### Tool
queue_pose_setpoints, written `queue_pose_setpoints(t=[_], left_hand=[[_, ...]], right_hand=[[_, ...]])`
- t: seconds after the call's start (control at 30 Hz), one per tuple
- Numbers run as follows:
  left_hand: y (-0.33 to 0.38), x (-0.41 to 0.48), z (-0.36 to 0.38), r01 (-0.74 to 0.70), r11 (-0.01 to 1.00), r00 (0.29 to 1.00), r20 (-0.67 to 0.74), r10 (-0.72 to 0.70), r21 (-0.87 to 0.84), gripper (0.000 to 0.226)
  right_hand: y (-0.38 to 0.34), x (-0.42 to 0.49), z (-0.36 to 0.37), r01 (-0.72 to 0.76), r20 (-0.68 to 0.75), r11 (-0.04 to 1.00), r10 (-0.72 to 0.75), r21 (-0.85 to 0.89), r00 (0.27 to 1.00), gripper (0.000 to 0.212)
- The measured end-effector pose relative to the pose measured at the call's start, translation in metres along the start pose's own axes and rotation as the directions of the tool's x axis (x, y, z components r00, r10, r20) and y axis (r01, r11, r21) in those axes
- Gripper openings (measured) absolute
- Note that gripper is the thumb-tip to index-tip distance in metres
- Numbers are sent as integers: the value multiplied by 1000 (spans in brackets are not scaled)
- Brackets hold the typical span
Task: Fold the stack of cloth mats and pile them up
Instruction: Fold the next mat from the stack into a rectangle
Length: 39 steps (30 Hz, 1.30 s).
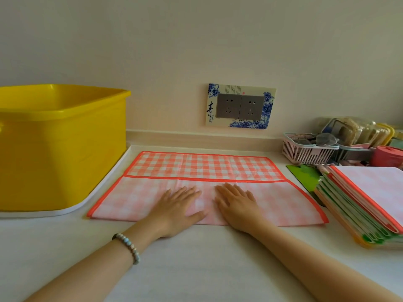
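The checked cloth mat lies flat in the middle of the table, towards its far edge. Its near part is turned over so the paler underside faces up, and the orange hem runs across it, leaving a strip of brighter check bare at the far side. It looks thin, light and limp, the sort of cloth that drapes instead of holding a crease, and it may well slide on the smooth table top. The bound hem is probably the firmest part. For the next fold the best hold seems to be the two corners of one short end, pinching both layers together so they do not slip apart. Both forearms reach in from the near edge. The left hand and the right hand lie palm down side by side on the turned-over part, fingers straight and slightly spread, gripping nothing, just pressing the cloth. The pile of folded mats sits by the right edge, and a yellow tub stands at the left.
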<state>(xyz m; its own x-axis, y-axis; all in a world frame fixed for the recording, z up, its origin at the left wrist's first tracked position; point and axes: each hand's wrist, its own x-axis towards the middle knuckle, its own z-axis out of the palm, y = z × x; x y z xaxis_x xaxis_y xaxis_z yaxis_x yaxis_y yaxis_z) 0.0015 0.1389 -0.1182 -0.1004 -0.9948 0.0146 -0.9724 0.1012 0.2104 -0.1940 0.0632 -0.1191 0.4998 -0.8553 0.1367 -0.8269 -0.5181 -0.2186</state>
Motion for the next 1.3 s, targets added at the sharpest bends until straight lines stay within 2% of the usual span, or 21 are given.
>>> queue_pose_setpoints(t=[0.3, 0.5, 0.57, 0.67, 0.77, 0.87, 1.1, 1.3], left_hand=[[0, -1, -2, 2, 1000, 1000, 0, -2, -13, 107], [2, -1, -3, -4, 1000, 1000, 7, 4, -13, 106], [2, -1, -2, -4, 1000, 1000, 13, 4, -9, 106], [1, 0, -1, -4, 1000, 1000, 14, 4, -6, 106], [1, 1, 0, -1, 1000, 1000, 15, 1, -8, 108], [2, 1, 0, 5, 1000, 1000, 5, -5, -1, 110], [5, 0, -5, 9, 1000, 1000, 15, -8, -9, 107], [-6, -14, -17, 22, 1000, 995, 95, -21, -8, 88]], right_hand=[[100, -31, -36, -261, 32, 961, 265, -88, 964, 59], [123, -41, -44, -309, 34, 948, 312, -74, 949, 58], [115, -40, -47, -282, 22, 957, 284, -70, 958, 57], [87, -40, -50, -134, -11, 991, 133, -27, 991, 56], [42, -39, -44, 27, 44, 997, -30, 71, 999, 56], [8, -37, -34, 129, 107, 987, -139, 97, 984, 55], [-5, -37, -23, 138, 168, 990, -133, -16, 977, 57], [-3, -37, -23, 131, 193, 991, -120, -42, 974, 60]])
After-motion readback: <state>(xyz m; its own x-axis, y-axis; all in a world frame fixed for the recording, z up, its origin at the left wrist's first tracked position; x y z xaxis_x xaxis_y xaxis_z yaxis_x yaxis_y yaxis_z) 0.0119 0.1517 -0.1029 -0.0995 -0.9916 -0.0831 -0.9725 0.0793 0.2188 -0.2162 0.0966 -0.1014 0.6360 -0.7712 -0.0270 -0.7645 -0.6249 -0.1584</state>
